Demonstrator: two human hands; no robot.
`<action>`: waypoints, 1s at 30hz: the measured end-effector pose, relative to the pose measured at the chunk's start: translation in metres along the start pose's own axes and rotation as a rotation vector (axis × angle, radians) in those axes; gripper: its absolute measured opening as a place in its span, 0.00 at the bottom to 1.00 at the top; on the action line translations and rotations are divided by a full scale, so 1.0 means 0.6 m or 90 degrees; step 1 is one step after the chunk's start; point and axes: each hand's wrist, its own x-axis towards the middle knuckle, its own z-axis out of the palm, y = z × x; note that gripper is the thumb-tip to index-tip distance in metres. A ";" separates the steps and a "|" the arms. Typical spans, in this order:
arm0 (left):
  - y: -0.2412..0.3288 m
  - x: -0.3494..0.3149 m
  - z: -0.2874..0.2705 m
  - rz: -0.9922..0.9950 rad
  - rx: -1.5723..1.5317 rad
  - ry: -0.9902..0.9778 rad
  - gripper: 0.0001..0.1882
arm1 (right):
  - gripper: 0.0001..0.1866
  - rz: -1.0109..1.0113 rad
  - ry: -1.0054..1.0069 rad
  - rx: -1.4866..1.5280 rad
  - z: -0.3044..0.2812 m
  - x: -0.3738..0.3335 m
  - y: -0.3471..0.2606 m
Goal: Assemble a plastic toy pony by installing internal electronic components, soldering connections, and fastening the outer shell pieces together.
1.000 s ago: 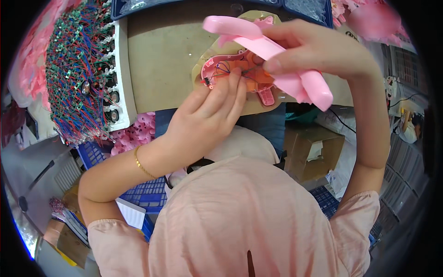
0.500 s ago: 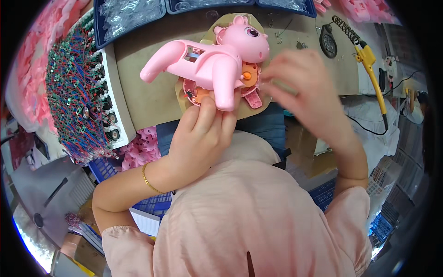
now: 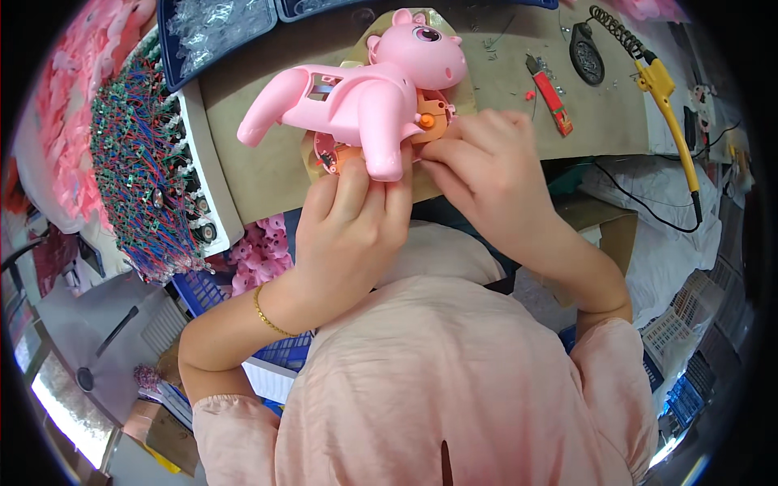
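A pink plastic toy pony shell (image 3: 344, 105), head to the right, lies on a beige board with a rounded outline (image 3: 442, 28). Under its belly an orange gear housing (image 3: 433, 121) shows, with an orange knob on it. From below, my left hand (image 3: 356, 219) reaches under the front leg, its fingers closed on the lower edge of the pony. My right hand (image 3: 498, 170) is at the pony's chest, thumb and fingers pinched beside the housing. Whatever lies between those fingertips is hidden.
Wired circuit boards (image 3: 146, 178) are heaped at the left, next to pink parts (image 3: 89, 89). Blue bins (image 3: 170, 57) of clear pieces stand at the back. Rightward lie a red utility knife (image 3: 553, 101), a black oval part (image 3: 587, 55) and a yellow coiled-cord tool (image 3: 660, 89).
My right hand has come left and in against the pony's chest, its fingers closing. The red knife, hidden behind it before, now shows. My left hand keeps its hold.
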 end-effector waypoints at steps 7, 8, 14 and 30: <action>0.003 -0.003 -0.002 -0.003 0.021 0.009 0.24 | 0.09 -0.017 -0.086 -0.027 0.003 0.011 0.007; 0.002 -0.004 -0.003 0.007 0.019 0.010 0.24 | 0.09 -0.017 -0.086 -0.026 0.005 0.008 0.005; 0.005 -0.004 -0.004 0.009 0.007 0.011 0.23 | 0.09 0.049 -0.037 -0.027 0.004 0.010 0.002; 0.010 0.000 -0.005 0.046 0.073 -0.015 0.23 | 0.08 -0.032 -0.089 -0.034 -0.018 0.010 0.010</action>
